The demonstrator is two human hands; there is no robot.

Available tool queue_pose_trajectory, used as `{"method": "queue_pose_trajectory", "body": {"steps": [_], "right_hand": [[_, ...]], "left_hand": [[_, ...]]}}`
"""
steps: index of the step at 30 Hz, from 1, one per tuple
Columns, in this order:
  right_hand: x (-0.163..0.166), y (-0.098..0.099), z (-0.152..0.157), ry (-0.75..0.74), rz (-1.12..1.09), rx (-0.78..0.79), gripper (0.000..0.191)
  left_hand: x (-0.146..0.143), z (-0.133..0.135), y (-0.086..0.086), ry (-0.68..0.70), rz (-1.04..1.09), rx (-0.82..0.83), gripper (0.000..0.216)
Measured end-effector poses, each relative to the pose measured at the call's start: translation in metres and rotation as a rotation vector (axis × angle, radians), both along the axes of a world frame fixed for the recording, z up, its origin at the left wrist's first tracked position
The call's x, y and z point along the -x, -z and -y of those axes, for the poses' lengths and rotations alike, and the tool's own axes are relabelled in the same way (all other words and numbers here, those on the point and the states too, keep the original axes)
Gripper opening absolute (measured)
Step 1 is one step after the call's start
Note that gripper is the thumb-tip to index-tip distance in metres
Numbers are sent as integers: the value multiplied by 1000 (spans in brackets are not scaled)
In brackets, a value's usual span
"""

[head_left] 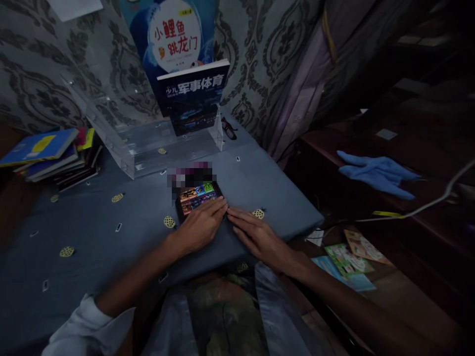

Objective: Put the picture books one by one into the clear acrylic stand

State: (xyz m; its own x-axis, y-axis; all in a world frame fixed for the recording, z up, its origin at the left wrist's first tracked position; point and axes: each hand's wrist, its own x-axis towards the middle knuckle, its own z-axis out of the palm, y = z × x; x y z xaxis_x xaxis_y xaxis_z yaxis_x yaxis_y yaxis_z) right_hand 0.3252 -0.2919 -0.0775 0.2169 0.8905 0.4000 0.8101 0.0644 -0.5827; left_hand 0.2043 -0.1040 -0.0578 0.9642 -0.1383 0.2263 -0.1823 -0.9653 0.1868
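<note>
A small dark-edged flat object with bright picture panels (188,199) lies on the blue-grey table cover; its upper part is blurred into blocks, and I cannot tell its exact kind. My left hand (202,223) rests over its lower edge, fingers stretched flat together toward its right corner. Just right of that corner, my right hand (258,233) lies with fingers extended, its tips close to or touching my left fingertips. Neither hand is wrapped round anything that I can see. The object's lower side is hidden under my left hand.
A clear acrylic stand (129,160) holds a dark-blue book (196,101), with a larger blue book (170,29) behind. Glasses (229,128) lie beside it. A book pile (55,155) stands left. At right are a blue glove (378,173), a pale cable (423,210) and low-lying booklets (349,259).
</note>
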Motion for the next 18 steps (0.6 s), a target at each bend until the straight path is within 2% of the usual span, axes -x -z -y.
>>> {"method": "queue_pose_trajectory", "body": {"steps": [7,18], "right_hand": [[10,0,10,32,13,-33,42],[1,-4,-5,33,146,-4,40]], "left_hand": [[14,12,1,8,4,-27,42],[6,1,-2,-14,37,-31,38]]}}
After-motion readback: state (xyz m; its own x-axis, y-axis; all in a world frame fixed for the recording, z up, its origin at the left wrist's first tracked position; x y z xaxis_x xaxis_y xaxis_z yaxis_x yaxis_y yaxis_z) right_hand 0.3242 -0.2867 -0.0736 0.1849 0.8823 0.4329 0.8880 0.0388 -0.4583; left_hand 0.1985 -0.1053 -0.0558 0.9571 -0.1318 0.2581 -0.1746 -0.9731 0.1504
